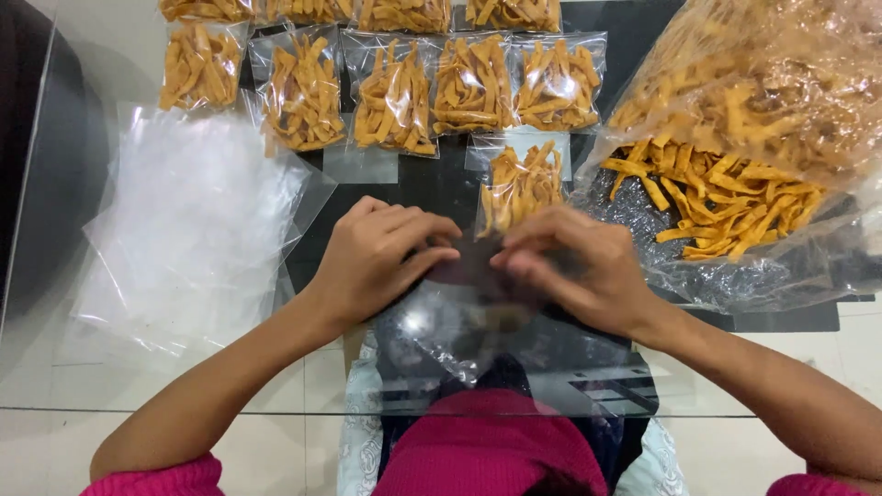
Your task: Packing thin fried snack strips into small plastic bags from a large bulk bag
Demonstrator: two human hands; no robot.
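Top row of snack packets (404, 14) cut off by top edge. Big bag (763, 138) runs off right. Fingertips of both hands blurred; grip unclear.

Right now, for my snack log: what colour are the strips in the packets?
Golden orange strips, head view.

glass tabletop (55, 367), dark panel (634, 28) under far half, pale floor tiles below, glare on glass.
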